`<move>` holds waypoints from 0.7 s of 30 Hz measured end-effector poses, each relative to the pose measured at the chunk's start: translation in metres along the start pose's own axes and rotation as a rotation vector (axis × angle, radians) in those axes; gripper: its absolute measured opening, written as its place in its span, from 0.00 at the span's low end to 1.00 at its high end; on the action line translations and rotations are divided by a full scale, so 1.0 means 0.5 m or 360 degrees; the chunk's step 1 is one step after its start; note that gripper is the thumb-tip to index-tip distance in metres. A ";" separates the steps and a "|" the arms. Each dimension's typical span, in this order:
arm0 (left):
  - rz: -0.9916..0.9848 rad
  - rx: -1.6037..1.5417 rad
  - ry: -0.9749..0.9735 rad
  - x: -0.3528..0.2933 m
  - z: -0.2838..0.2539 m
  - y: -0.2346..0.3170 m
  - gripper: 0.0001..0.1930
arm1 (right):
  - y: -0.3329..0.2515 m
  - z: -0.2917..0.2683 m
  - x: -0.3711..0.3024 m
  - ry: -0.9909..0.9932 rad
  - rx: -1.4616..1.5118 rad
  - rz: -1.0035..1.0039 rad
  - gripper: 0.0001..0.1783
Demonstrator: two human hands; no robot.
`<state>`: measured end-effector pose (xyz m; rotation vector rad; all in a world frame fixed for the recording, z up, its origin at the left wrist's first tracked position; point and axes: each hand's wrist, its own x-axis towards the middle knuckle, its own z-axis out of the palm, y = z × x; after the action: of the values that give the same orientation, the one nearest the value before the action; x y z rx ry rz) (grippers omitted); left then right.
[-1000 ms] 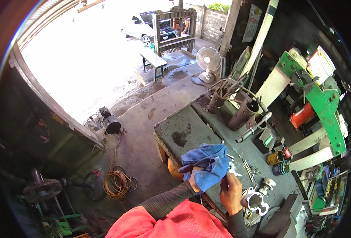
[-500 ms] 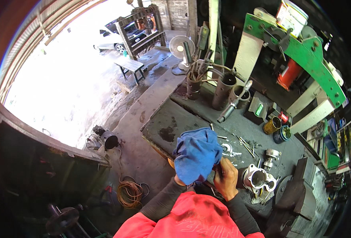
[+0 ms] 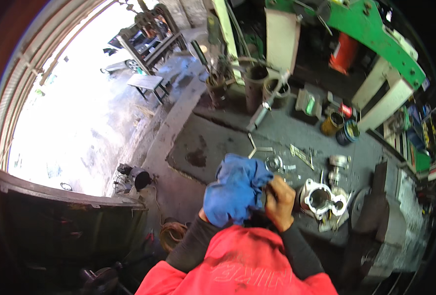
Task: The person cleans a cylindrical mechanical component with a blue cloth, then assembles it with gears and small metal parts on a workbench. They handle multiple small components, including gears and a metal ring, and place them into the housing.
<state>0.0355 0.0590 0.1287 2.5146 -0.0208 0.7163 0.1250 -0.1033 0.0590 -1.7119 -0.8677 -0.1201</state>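
Cloth (image 3: pixel 237 189): blue, darker patches
Shirt (image 3: pixel 247 260) below cloth: bright red, dark smudges, pale lettering
Sleeves (image 3: pixel 193 243) below cloth: black
Metal part (image 3: pixel 330 205) right of cloth: shiny silver

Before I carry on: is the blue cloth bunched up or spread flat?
Bunched up: the blue cloth shows creases and loose folds, heaped over the mostly hidden left hand, with the right hand at its edge.

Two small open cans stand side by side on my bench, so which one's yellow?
The yellow can is the left one of the pair; its neighbour on the right, the blue can, differs in colour.
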 end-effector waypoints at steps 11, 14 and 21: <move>-0.0655 0.0266 -0.0118 -0.086 -0.097 -0.304 0.23 | 0.099 -0.037 -0.107 -0.0052 0.0051 0.0736 0.11; -0.0754 0.0366 -0.0422 -0.120 -0.014 -0.371 0.25 | 0.136 -0.008 -0.154 -0.0046 -0.0252 0.0733 0.11; -0.0908 0.0135 -0.1178 -0.117 0.025 -0.377 0.26 | 0.143 -0.007 -0.196 -0.0072 -0.0388 0.0712 0.06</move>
<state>0.0198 0.2086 0.0001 2.5279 0.4496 -0.4502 0.0984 -0.1587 -0.0459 -2.1047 -0.4979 0.1196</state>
